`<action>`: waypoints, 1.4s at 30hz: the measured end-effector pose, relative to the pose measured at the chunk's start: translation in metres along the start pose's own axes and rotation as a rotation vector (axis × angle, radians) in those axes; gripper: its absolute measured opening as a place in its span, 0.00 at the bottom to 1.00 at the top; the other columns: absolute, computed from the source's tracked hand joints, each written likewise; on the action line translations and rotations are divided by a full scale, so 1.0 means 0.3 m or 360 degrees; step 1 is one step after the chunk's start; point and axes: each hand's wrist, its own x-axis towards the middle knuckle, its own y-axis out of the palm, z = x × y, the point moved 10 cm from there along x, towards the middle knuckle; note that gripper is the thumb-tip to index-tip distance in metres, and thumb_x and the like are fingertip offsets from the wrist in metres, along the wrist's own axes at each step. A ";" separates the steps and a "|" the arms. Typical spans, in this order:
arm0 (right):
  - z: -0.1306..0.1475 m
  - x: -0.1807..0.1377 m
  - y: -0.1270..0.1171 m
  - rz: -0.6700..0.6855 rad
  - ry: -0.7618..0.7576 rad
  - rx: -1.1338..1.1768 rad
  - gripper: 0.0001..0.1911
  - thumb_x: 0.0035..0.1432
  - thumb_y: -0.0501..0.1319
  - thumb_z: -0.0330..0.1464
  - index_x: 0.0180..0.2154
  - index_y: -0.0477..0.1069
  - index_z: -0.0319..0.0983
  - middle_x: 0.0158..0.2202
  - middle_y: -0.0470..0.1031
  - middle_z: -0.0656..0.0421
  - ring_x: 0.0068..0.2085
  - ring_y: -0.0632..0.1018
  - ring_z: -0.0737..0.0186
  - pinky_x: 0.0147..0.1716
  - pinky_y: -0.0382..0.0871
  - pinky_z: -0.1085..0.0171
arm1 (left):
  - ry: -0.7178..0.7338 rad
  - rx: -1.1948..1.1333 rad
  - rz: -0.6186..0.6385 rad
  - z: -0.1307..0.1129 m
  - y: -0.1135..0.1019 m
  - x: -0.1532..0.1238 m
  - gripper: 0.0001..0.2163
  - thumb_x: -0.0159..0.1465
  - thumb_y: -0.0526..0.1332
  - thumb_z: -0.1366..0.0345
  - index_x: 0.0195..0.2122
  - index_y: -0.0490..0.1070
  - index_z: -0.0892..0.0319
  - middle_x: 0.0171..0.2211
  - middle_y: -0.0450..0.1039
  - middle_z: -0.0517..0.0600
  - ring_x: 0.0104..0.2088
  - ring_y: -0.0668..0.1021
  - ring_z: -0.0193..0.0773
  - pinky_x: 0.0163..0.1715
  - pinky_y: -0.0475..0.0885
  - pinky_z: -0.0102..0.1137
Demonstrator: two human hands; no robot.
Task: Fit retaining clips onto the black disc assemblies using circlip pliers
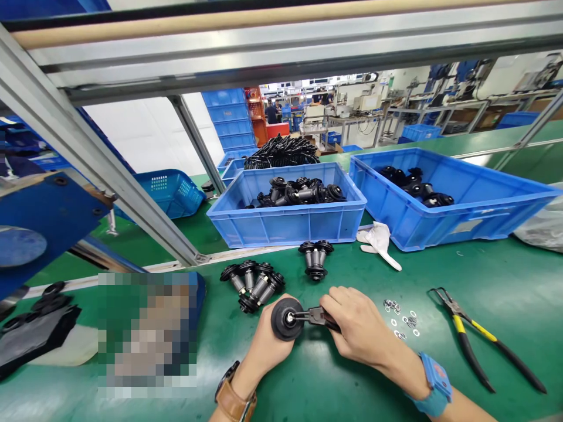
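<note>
Held upright in my left hand (275, 351) is a black round-flanged part (281, 328), its end face turned up towards me. My right hand (356, 325) is closed around a pair of snap-ring pliers (315, 316). The plier tips reach the pale centre of the part's end face; whether a ring sits on them is too small to tell. To the right of my right hand lie loose small rings and washers (411, 322). Beyond my hands, similar black parts with grey shafts (259, 284) rest in a cluster, with another group (315, 258) beside them.
Two blue bins (288, 225) (457, 225) holding black parts stand at the back. A white glove (379, 239) lies by them. Yellow-and-black pliers (468, 328) lie at right. A metal frame post (127, 181) rises at left, near black parts (48, 302).
</note>
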 end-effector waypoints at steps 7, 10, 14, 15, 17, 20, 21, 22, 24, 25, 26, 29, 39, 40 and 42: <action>0.014 -0.012 0.005 0.0018 0.0013 -0.0037 0.09 0.49 0.58 0.25 0.32 0.60 0.42 0.32 0.65 0.60 0.31 0.61 0.60 0.32 0.50 0.59 | 0.0070 0.0014 -0.0019 -0.010 -0.006 0.006 0.10 0.51 0.58 0.79 0.30 0.71 0.58 0.30 0.74 0.47 0.31 0.75 0.38 0.35 0.69 0.29; 0.014 -0.015 0.006 0.0028 0.0028 -0.0069 0.10 0.48 0.58 0.25 0.32 0.60 0.42 0.32 0.66 0.60 0.32 0.62 0.60 0.32 0.50 0.58 | 0.0062 0.0013 -0.0024 -0.008 -0.007 0.006 0.09 0.51 0.58 0.78 0.30 0.71 0.58 0.29 0.74 0.47 0.31 0.75 0.38 0.34 0.69 0.29; 0.016 -0.017 0.006 0.0025 0.0038 -0.0096 0.10 0.47 0.58 0.24 0.32 0.60 0.42 0.32 0.66 0.60 0.31 0.62 0.60 0.32 0.50 0.58 | 0.0054 0.0011 -0.0025 -0.004 -0.009 0.004 0.10 0.50 0.58 0.78 0.30 0.71 0.58 0.29 0.74 0.47 0.31 0.75 0.38 0.34 0.69 0.30; 0.018 -0.017 0.007 0.0022 0.0038 -0.0098 0.10 0.47 0.58 0.25 0.32 0.60 0.42 0.32 0.66 0.60 0.31 0.62 0.60 0.31 0.50 0.58 | 0.0055 0.0018 -0.0025 -0.003 -0.010 0.004 0.10 0.50 0.58 0.78 0.30 0.71 0.58 0.29 0.74 0.47 0.31 0.75 0.38 0.35 0.69 0.30; 0.020 -0.018 0.010 0.0020 0.0039 -0.0101 0.10 0.47 0.58 0.25 0.32 0.60 0.42 0.31 0.66 0.60 0.31 0.62 0.60 0.31 0.50 0.58 | 0.0057 0.0042 -0.0022 -0.001 -0.012 0.003 0.10 0.50 0.58 0.78 0.30 0.72 0.58 0.30 0.74 0.48 0.32 0.75 0.38 0.35 0.69 0.30; 0.020 -0.019 0.018 0.0028 0.0050 -0.0107 0.10 0.47 0.58 0.24 0.32 0.61 0.42 0.32 0.66 0.59 0.31 0.63 0.60 0.31 0.50 0.58 | 0.0056 0.0067 -0.0024 0.003 -0.017 0.004 0.10 0.50 0.57 0.78 0.30 0.72 0.58 0.30 0.74 0.48 0.32 0.76 0.38 0.35 0.69 0.30; 0.019 -0.020 0.020 0.0030 0.0055 -0.0108 0.10 0.46 0.58 0.24 0.32 0.61 0.42 0.32 0.66 0.59 0.31 0.63 0.60 0.31 0.50 0.58 | 0.0059 0.0068 -0.0023 0.004 -0.017 0.004 0.11 0.50 0.57 0.78 0.30 0.72 0.58 0.30 0.74 0.48 0.32 0.76 0.38 0.35 0.69 0.30; 0.019 -0.020 0.021 0.0030 0.0059 -0.0109 0.10 0.46 0.58 0.24 0.32 0.61 0.42 0.32 0.66 0.59 0.31 0.63 0.60 0.31 0.50 0.58 | 0.0064 0.0069 -0.0022 0.004 -0.018 0.004 0.11 0.50 0.57 0.78 0.30 0.72 0.58 0.30 0.74 0.48 0.32 0.75 0.38 0.35 0.69 0.30; 0.018 -0.021 0.023 0.0032 0.0068 -0.0109 0.11 0.46 0.57 0.24 0.32 0.60 0.42 0.31 0.66 0.59 0.31 0.63 0.60 0.31 0.50 0.58 | 0.0075 0.0072 -0.0025 0.004 -0.019 0.004 0.11 0.49 0.57 0.79 0.30 0.72 0.58 0.30 0.74 0.48 0.32 0.75 0.38 0.36 0.69 0.30; 0.017 -0.021 0.023 0.0034 0.0071 -0.0108 0.11 0.46 0.57 0.24 0.32 0.60 0.42 0.31 0.66 0.59 0.30 0.63 0.60 0.31 0.50 0.58 | 0.0080 0.0074 -0.0025 0.003 -0.019 0.004 0.11 0.49 0.57 0.79 0.30 0.72 0.58 0.30 0.74 0.48 0.32 0.76 0.38 0.36 0.69 0.30; 0.018 -0.022 0.024 0.0036 0.0071 -0.0105 0.11 0.45 0.57 0.24 0.32 0.60 0.42 0.31 0.66 0.60 0.30 0.63 0.60 0.31 0.50 0.58 | 0.0084 0.0077 -0.0024 0.003 -0.019 0.003 0.12 0.49 0.57 0.79 0.30 0.72 0.58 0.30 0.74 0.48 0.32 0.76 0.38 0.36 0.69 0.30; 0.019 -0.026 0.026 0.0042 0.0071 -0.0106 0.12 0.44 0.57 0.23 0.32 0.60 0.42 0.31 0.66 0.60 0.30 0.63 0.60 0.31 0.50 0.58 | 0.0093 0.0085 -0.0010 0.000 -0.016 0.002 0.12 0.49 0.57 0.79 0.30 0.72 0.58 0.30 0.74 0.48 0.32 0.75 0.38 0.36 0.69 0.30; 0.019 -0.028 0.033 0.0079 0.0052 -0.0160 0.12 0.43 0.57 0.24 0.32 0.60 0.42 0.31 0.67 0.60 0.29 0.65 0.60 0.30 0.50 0.58 | 0.0060 0.0074 0.0031 0.010 -0.006 0.002 0.11 0.50 0.56 0.79 0.30 0.70 0.58 0.30 0.73 0.47 0.31 0.75 0.37 0.35 0.68 0.29; 0.020 -0.028 0.032 0.0078 0.0048 -0.0160 0.12 0.43 0.57 0.24 0.32 0.60 0.42 0.31 0.67 0.60 0.29 0.65 0.60 0.30 0.49 0.58 | 0.0062 0.0075 0.0039 0.010 -0.005 0.002 0.11 0.50 0.56 0.79 0.30 0.70 0.57 0.30 0.73 0.47 0.31 0.75 0.37 0.35 0.68 0.29; 0.020 -0.027 0.030 0.0076 0.0050 -0.0158 0.12 0.43 0.57 0.24 0.32 0.60 0.43 0.30 0.67 0.60 0.29 0.65 0.60 0.30 0.49 0.58 | 0.0064 0.0077 0.0046 0.009 -0.004 0.003 0.11 0.50 0.56 0.79 0.31 0.70 0.57 0.30 0.73 0.47 0.31 0.74 0.37 0.35 0.68 0.29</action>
